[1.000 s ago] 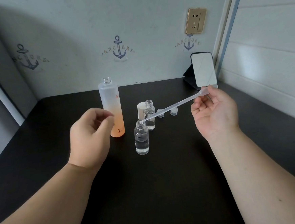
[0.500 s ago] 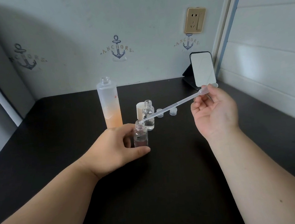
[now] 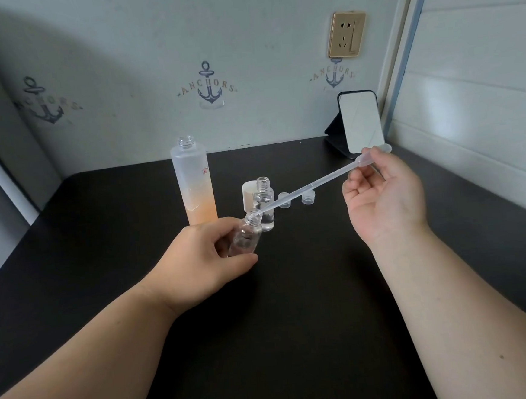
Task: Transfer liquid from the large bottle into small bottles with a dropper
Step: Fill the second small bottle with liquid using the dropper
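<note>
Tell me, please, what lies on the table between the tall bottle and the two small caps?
In the head view, a white cap and an upright small bottle stand between the tall bottle and the two small caps.

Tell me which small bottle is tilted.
The small bottle in the left hand, near bottle, leans toward the dropper; the other small bottle stands upright behind it.

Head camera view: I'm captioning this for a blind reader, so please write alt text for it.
A person's left hand holds a small clear bottle tilted while the right hand pinches a dropper, its tip at the bottle's mouth. Behind on the black table stand a tall uncapped bottle of orange liquid and a second small bottle.
</note>
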A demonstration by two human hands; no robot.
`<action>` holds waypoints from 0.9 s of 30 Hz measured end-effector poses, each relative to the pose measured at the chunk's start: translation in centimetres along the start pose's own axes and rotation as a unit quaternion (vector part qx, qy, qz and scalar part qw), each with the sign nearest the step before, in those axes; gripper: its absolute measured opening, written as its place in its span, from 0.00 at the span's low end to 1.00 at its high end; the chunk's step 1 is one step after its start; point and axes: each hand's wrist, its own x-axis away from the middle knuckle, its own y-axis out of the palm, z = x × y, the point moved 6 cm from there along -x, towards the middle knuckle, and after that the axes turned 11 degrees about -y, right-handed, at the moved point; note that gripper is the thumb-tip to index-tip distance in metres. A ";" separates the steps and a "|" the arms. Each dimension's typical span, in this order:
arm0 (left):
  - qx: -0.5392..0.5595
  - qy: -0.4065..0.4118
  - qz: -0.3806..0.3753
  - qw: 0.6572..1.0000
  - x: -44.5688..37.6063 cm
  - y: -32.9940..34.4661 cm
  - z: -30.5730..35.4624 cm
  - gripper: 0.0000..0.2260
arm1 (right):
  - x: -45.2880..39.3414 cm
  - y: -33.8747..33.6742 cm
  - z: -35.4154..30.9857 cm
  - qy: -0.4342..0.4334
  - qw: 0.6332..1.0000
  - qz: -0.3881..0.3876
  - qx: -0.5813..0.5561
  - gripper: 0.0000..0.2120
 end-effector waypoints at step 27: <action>0.001 -0.015 0.007 1.000 -0.2 -0.1 -0.3 0.14 | 0.0 0.0 0.2 0.008 1.000 -0.001 0.003 0.04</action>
